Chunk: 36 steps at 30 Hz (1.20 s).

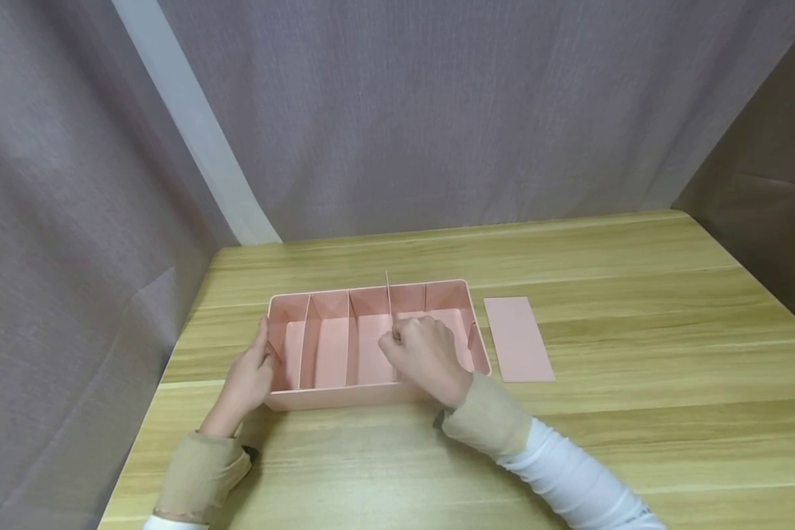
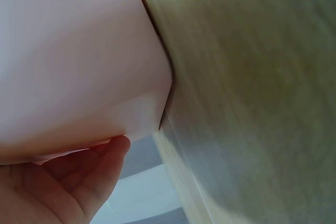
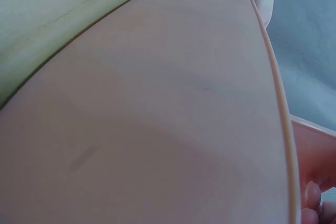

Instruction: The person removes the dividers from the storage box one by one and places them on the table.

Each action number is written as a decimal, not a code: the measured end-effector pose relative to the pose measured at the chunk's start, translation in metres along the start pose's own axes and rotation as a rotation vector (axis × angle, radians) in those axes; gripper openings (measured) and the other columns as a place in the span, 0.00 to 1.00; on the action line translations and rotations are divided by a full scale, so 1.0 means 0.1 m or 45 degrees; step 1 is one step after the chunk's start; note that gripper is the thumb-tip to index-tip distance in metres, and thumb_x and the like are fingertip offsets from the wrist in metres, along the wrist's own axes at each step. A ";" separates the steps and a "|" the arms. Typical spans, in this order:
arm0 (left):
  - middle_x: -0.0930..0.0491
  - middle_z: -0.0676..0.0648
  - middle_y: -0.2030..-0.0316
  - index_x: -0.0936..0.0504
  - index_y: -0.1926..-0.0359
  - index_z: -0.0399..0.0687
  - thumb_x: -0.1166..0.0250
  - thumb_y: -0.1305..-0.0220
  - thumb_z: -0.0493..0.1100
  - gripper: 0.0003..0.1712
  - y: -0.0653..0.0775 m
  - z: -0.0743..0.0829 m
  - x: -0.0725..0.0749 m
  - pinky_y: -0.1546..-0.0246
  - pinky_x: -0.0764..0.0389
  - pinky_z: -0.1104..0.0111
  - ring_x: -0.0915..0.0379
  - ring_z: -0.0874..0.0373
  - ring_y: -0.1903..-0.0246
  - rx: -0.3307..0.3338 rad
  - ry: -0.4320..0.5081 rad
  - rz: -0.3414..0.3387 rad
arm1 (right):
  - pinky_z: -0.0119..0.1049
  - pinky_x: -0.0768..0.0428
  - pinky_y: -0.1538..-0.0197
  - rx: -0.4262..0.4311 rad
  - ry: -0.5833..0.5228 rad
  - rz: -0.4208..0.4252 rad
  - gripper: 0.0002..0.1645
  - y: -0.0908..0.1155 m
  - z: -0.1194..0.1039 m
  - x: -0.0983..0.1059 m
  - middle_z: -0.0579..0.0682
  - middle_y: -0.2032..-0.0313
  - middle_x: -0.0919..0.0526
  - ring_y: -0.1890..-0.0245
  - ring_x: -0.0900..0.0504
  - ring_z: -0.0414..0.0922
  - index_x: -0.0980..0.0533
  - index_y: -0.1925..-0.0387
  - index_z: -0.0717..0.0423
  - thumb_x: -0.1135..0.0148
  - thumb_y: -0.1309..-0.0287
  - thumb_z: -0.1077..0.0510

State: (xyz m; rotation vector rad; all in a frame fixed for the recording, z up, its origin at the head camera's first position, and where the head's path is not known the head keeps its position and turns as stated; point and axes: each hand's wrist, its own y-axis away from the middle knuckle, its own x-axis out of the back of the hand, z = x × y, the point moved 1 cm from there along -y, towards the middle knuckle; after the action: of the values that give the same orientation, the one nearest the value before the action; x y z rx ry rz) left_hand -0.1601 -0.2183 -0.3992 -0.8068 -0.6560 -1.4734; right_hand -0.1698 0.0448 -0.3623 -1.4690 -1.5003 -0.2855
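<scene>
In the head view a pink box (image 1: 354, 397) lies lengthwise on the table, with two upright pink dividers (image 1: 327, 296) spanning its left part. My right hand (image 1: 427, 353) reaches over the front wall, fingers curled, pinching a third divider (image 1: 389, 291) whose far corner sticks up above the back rim. In the right wrist view, fingertips (image 3: 312, 198) press against pink plastic inside the box. At the box's left end my left hand (image 1: 248, 375) grips the wall by the rim, its fingers lying along the outside, as the left wrist view also shows.
A loose flat pink panel (image 1: 519, 338) lies on the wooden table (image 1: 662, 353) to the right of the box. Vertical slot ribs (image 1: 425, 297) mark the box's inner walls on the right. Grey fabric (image 1: 437, 110) hangs behind the table and along its left side.
</scene>
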 end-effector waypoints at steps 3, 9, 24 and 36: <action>0.27 0.35 0.66 0.60 0.32 0.39 0.59 0.38 0.34 0.35 0.00 0.00 0.00 0.56 0.30 0.48 0.33 0.43 0.65 0.003 -0.001 -0.002 | 0.30 0.47 0.85 0.004 0.007 0.003 0.21 -0.01 0.00 0.01 0.38 0.92 0.50 0.87 0.49 0.37 0.48 0.95 0.47 0.52 0.59 0.62; 0.28 0.38 0.69 0.60 0.32 0.39 0.59 0.38 0.34 0.35 0.00 0.00 0.00 0.57 0.30 0.49 0.33 0.44 0.65 0.007 -0.002 -0.009 | 0.30 0.48 0.86 0.006 0.021 0.007 0.21 -0.01 -0.01 0.01 0.38 0.92 0.51 0.87 0.49 0.37 0.49 0.95 0.46 0.52 0.59 0.62; 0.28 0.40 0.70 0.60 0.32 0.38 0.58 0.38 0.33 0.35 -0.01 -0.01 0.00 0.58 0.29 0.50 0.33 0.45 0.67 -0.007 0.003 -0.005 | 0.29 0.50 0.87 -0.001 0.006 -0.013 0.21 -0.04 -0.04 0.06 0.38 0.92 0.51 0.88 0.51 0.36 0.49 0.95 0.46 0.52 0.59 0.61; 0.29 0.40 0.71 0.61 0.32 0.39 0.59 0.38 0.33 0.35 0.00 -0.01 0.00 0.57 0.29 0.50 0.33 0.45 0.67 -0.005 0.010 -0.009 | 0.29 0.51 0.86 0.020 0.016 -0.009 0.21 -0.06 -0.06 0.10 0.37 0.93 0.53 0.88 0.52 0.36 0.49 0.95 0.46 0.53 0.59 0.61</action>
State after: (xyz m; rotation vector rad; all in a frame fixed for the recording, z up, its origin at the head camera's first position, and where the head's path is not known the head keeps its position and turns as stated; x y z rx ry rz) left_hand -0.1605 -0.2187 -0.3997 -0.8022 -0.6512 -1.4842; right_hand -0.1700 0.0452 -0.3488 -1.4471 -1.4953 -0.2861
